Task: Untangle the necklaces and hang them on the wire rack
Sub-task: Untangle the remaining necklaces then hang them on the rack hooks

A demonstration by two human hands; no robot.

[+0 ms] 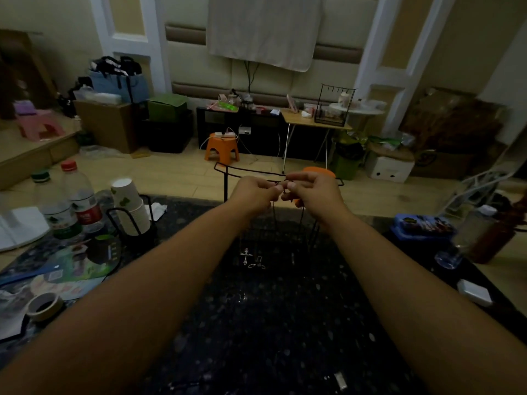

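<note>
Centre frame, the wire rack (228,170) is black. The table (285,323) is black, speckled pale. At left, 2 bottles: 1 red-capped (81,195), 1 green-capped (54,212). Upper centre, an orange stool (222,146).

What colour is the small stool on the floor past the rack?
Orange stool, seen in the head view, beyond the black wire rack.

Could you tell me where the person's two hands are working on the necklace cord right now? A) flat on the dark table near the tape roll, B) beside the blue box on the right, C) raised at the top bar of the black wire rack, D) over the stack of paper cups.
C: the left hand and right hand meet fingertip to fingertip, pinching the necklace cord at the top bar of the wire rack, with pendants dangling below.
</note>
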